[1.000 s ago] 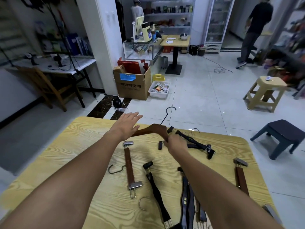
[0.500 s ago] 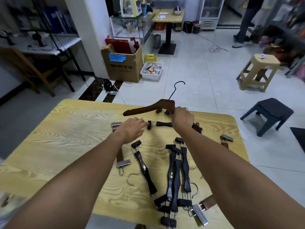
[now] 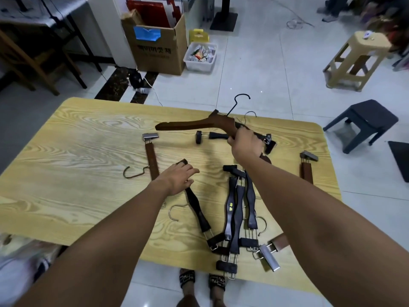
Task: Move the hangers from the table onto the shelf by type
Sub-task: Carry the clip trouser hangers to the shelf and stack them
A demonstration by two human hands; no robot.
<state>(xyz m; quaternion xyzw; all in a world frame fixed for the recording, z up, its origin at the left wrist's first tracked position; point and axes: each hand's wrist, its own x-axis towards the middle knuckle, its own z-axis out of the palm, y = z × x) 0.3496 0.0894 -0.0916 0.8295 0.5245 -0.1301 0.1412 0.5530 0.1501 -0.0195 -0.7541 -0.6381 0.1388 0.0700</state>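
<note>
My right hand (image 3: pixel 245 144) grips a brown wooden coat hanger (image 3: pixel 194 124) with a black hook, lifted just above the far side of the wooden table (image 3: pixel 66 151). My left hand (image 3: pixel 178 177) rests with fingers spread on the top end of a dark clip hanger (image 3: pixel 197 209); whether it grips it I cannot tell. A bundle of black clip hangers (image 3: pixel 238 209) lies near the front edge. A brown clip hanger (image 3: pixel 152 158) lies at centre left, another brown clip hanger (image 3: pixel 306 169) at the right. The shelf is out of view.
Behind the table stand a cardboard box (image 3: pixel 157 43), a white bin (image 3: pixel 200 56), a beige stool (image 3: pixel 356 54) and a dark stool (image 3: pixel 363 122). A wooden chair (image 3: pixel 26 54) stands at the far left. My sandalled feet (image 3: pixel 201 284) show below the table's front edge.
My right hand has lifted the brown coat hanger off the table. My left hand pulled back from it and came down on the dark clip hanger. The camera tilted downward.
</note>
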